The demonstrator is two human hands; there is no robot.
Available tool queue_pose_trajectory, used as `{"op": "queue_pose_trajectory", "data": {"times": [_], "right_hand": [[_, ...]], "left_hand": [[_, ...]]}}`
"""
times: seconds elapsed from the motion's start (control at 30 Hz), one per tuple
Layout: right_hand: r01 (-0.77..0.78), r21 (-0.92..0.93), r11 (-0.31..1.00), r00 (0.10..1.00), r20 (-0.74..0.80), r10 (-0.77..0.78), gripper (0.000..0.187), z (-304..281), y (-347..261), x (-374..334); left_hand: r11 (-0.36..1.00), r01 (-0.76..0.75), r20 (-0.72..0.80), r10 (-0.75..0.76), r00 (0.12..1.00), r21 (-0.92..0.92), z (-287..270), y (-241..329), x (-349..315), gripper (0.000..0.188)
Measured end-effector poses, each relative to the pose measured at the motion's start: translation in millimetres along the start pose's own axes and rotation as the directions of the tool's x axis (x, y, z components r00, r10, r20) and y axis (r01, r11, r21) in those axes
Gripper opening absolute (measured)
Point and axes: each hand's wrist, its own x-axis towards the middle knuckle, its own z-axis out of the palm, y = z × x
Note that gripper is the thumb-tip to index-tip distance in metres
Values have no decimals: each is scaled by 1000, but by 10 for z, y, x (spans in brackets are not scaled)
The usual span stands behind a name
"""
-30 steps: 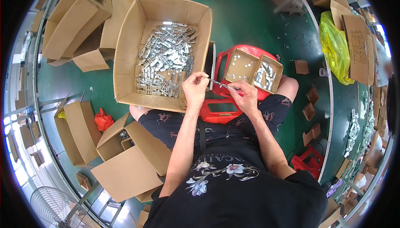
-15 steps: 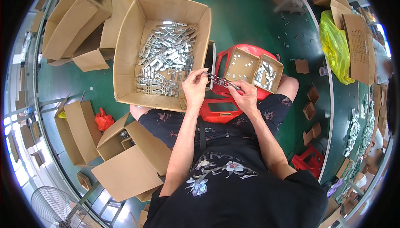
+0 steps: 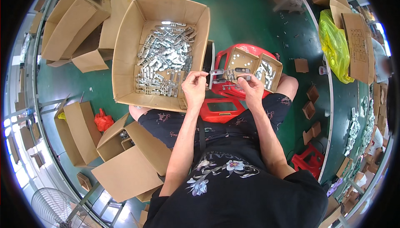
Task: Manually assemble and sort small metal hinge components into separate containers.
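My right hand is closed round one end of a jointed, silver-grey metal hinge, thumb on top. The hinge lies flat to view, its rounded plates spread to the left above a red stool. My left hand has its fingers pinched at the hinge's left end; whether they hold a small piece is too small to tell. Next to that hand stands a large carton with many similar silver metal parts. Two small open boxes sit on the stool: one with tiny white pieces, one with silver pieces.
Empty-looking cartons are stacked at the far left. More open cartons stand by my left leg, near a red plastic bag. A yellow bag and a workbench with metal parts are at the right. A fan stands lower left.
The hinge has turned from edge-on to flat, its plates now showing. My right hand has shifted slightly right; the left hand has come down a little and its fingers have drawn back off the hinge.
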Motion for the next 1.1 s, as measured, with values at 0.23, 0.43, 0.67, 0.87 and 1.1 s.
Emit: {"op": "queue_pose_trajectory", "data": {"times": [0.23, 0.43, 0.67, 0.87, 1.1], "right_hand": [[117, -227, 967, 982, 175, -78, 14, -123, -9, 244], [68, -421, 905, 977, 210, 24, 19, 57, -276, 230], [224, -545, 808, 958, 274, -80, 20, 188, -125, 294], [227, -574, 787, 953, 296, -58, 22, 294, -224, 289], [273, -613, 741, 938, 339, -65, 19, 351, -301, 297]], "left_hand": [[985, -65, 62, 56, 997, 162, 73, 90, -39, 12], [997, 5, -12, -4, 1000, 77, 174, 122, -50, 19], [962, -122, 61, 110, 992, 246, 126, 99, -38, 21], [954, -103, 82, 84, 993, 280, 113, 189, -40, 20], [984, -68, 47, 61, 997, 166, 165, 211, -69, 23]]}}
